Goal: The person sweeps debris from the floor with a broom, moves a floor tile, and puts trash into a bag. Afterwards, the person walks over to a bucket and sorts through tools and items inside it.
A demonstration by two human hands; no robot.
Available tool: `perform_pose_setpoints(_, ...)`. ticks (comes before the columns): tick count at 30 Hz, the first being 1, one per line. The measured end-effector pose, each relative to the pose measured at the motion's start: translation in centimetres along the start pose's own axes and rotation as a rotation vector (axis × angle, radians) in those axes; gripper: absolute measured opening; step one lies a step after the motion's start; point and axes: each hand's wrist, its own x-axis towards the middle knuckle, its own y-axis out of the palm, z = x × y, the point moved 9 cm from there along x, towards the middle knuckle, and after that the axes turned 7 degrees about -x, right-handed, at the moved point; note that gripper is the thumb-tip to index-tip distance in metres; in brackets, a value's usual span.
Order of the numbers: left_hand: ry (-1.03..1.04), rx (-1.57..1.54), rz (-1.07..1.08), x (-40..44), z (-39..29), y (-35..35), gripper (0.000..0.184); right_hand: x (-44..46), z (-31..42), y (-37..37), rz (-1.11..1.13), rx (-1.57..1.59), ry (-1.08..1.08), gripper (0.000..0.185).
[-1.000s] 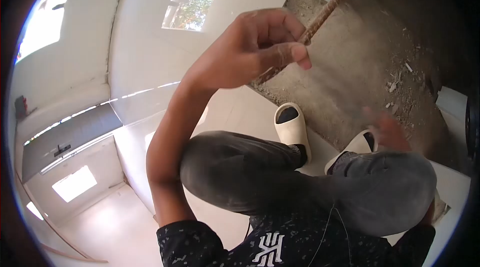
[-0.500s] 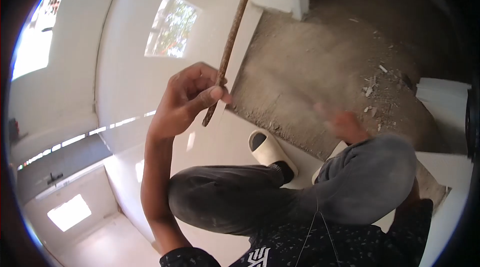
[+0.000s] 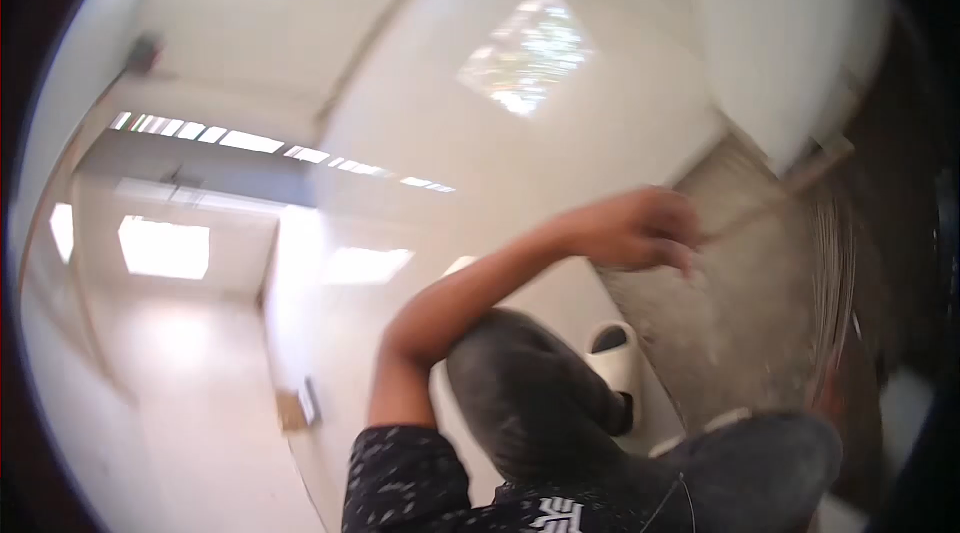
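Blurred by motion, my left hand (image 3: 650, 229) is closed on one end of a thin brown rod (image 3: 765, 213), which slants up to the right over the dusty floor. My right hand (image 3: 828, 395), smeared and partly hidden behind my right knee, is at the lower end of a bundle of long thin strands (image 3: 833, 278). The strands rise above it, near the rod's far part. Its fingers look wrapped round the bundle, though their detail is blurred.
Below my left hand, a cream slipper (image 3: 615, 363) is on my foot by the pale floor's edge. A pale wall (image 3: 400, 153) with a bright window patch (image 3: 530, 53) stands beyond. At the lower left lies a small brown box (image 3: 292, 411).
The view has turned and shifted. My left hand and the rod now appear farther right, with the rod tilted lower. The strands by my right hand have become visible at the right.
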Motion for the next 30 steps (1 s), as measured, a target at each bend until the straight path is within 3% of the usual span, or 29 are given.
perform_pose_setpoints(1, -0.062, 0.004, -0.005, 0.4, 0.9, 0.4, 0.018, -0.1, 2.2, 1.0, 0.070, -0.018, -0.033, 0.062)
perform_pose_setpoints(2, -0.010, -0.196, 0.022, 1.1, 0.9, 0.8, 0.019, 0.3, 4.4, 2.0, 0.126, -0.046, -0.071, 0.065)
perform_pose_setpoints(5, -0.094, -0.255, 0.090, 2.5, 1.7, 2.4, 0.026, 1.4, 6.6, 3.2, 0.185, -0.169, -0.086, 0.073)
perform_pose_setpoints(10, -0.098, -0.348, 0.243, 3.7, 0.9, 4.7, 0.039, 0.7, -3.0, 2.7, 0.139, -0.067, 0.091, 0.077)
perform_pose_setpoints(12, -0.176, -0.214, 0.279, 5.6, 2.3, 4.9, 0.045, -1.7, -8.6, -0.2, 0.102, 0.007, 0.226, 0.078)
perform_pose_setpoints(13, 0.013, 0.062, 0.280, 7.2, 2.8, 4.7, 0.044, -3.6, -11.2, -1.7, 0.092, 0.050, 0.306, 0.079)
perform_pose_setpoints(14, -0.174, -0.062, 0.171, 7.9, 3.9, 4.2, 0.041, -5.5, -12.7, -3.1, 0.096, 0.087, 0.374, 0.079)
perform_pose_setpoints(15, -0.173, -0.055, 0.179, 8.8, 3.8, 4.9, 0.031, -8.1, -13.3, -4.6, 0.106, 0.125, 0.436, 0.080)
perform_pose_setpoints(17, -0.158, -0.100, 0.142, 10.7, 3.6, 6.7, 0.015, -11.7, -11.5, -7.2, 0.197, 0.133, 0.518, 0.081)
perform_pose_setpoints(18, -0.233, 0.279, 0.188, 11.7, 1.7, 7.6, 0.012, -12.6, -9.8, -8.5, 0.259, 0.092, 0.526, 0.078)
perform_pose_setpoints(19, -0.212, 0.199, 0.202, 12.2, 1.2, 8.3, 0.012, -13.6, -8.3, -10.0, 0.415, 0.102, 0.653, 0.074)
perform_pose_setpoints(21, -0.226, 0.120, 0.228, 12.4, 0.1, 9.9, 0.013, -16.8, -6.9, -11.3, 0.351, 0.231, 0.689, 0.056)
perform_pose_setpoints(24, -0.366, 0.014, 0.136, 12.5, -3.8, 10.9, 0.015, -23.2, -4.9, -10.2, 0.306, 0.771, 0.850, 0.063)
perform_pose_setpoints(26, -0.520, -0.025, 0.093, 12.8, -5.8, 11.0, 0.017, -27.5, -3.5, -10.2, 0.400, 0.672, 1.082, 0.065)
perform_pose_setpoints(28, -0.550, 0.039, 0.142, 13.9, -8.1, 11.0, 0.015, -28.8, -1.1, -12.5, 0.341, 0.831, 1.132, 0.069)
perform_pose_setpoints(29, -0.487, 0.103, 0.093, 14.8, -9.6, 10.3, 0.013, -30.3, -0.7, -11.8, 0.186, 0.746, 1.061, 0.062)
perform_pose_setpoints(30, -0.422, 0.165, 0.043, 15.7, -10.9, 9.5, 0.011, -31.0, -0.8, -11.9, 0.188, 0.760, 1.078, 0.062)
